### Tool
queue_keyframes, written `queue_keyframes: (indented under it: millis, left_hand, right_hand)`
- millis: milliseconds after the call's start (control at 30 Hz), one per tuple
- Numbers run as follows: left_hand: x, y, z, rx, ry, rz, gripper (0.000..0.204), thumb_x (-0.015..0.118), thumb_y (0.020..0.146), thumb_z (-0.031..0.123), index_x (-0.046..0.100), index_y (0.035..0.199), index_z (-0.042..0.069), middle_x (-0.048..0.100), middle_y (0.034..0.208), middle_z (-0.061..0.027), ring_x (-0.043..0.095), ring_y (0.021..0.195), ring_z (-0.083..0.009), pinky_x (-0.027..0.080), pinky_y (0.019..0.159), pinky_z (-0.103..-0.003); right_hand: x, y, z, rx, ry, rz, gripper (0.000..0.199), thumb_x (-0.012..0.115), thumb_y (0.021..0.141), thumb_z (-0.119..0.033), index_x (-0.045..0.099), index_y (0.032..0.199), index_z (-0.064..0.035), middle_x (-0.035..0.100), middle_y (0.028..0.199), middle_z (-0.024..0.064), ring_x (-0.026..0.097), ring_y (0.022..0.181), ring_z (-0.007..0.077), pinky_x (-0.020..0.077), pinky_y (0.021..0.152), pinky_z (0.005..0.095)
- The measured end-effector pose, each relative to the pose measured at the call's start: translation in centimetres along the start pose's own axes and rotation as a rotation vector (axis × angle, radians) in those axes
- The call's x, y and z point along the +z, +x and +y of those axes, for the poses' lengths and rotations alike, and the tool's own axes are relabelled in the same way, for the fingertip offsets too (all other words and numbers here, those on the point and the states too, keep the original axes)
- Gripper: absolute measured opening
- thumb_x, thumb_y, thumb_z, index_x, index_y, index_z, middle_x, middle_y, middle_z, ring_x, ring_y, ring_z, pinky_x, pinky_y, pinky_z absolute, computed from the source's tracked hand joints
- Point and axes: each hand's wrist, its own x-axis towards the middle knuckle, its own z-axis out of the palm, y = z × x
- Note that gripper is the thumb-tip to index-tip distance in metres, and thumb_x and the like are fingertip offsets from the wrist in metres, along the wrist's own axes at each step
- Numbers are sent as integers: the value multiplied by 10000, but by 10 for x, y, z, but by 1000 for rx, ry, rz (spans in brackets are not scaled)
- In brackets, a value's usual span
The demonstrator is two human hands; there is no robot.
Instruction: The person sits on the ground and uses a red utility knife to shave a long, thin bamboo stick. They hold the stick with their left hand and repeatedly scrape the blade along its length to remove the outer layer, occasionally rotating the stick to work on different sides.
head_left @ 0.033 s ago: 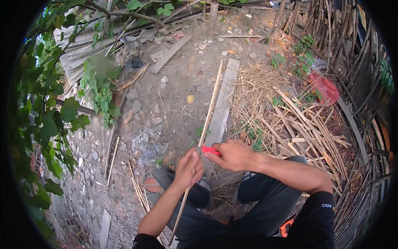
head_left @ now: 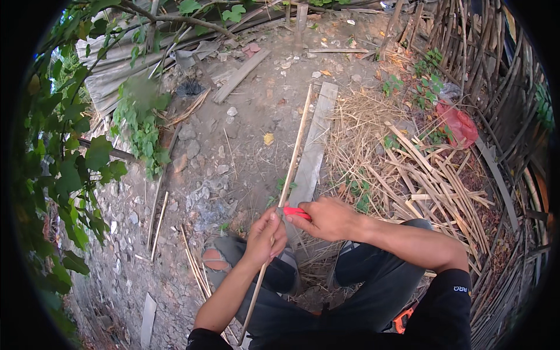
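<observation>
Squatting on bare ground, the person closes the left hand [head_left: 265, 236] around a long thin bamboo strip [head_left: 291, 157] that runs from between the knees out to the far dirt, beside a grey plank [head_left: 315, 146]. The right hand [head_left: 332, 219] grips a red-handled knife [head_left: 296, 212] against the strip, just beside the left fingers. Risk, as judged: a slip along the smooth strip could drive the blade into those fingers; the unsupported far end may also whip or split.
</observation>
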Motion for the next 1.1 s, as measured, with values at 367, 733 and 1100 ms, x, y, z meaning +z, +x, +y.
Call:
queue_keyframes:
  millis: [367,733,1100]
  left_hand:
    - [-5,-24,-9,-103,150,-34,440,411,1101,264,409,1486,53,314,659,37,226,445,-39,242,415,-208]
    - [11,-21,-20,-17,183,-261,412,383,1108,223,404,1464,17,323,633,50,292,466,-35,272,435,-208]
    - [16,-11,-19,94,282,-199,416,427,1096,246,408,1445,20,408,619,26,339,416,-44,279,405,-211]
  right_hand:
    - [-45,41,76,347,6,277,714,382,1019,-600,702,936,33,679,814,306,679,862,478,523,845,539]
    - [-115,-25,244,545,256,1028,690,432,1011,-611,664,838,15,498,552,67,520,539,183,408,544,373]
    - [-64,13,60,140,533,515,438,677,959,-417,641,797,-12,456,553,-22,426,545,77,367,508,327]
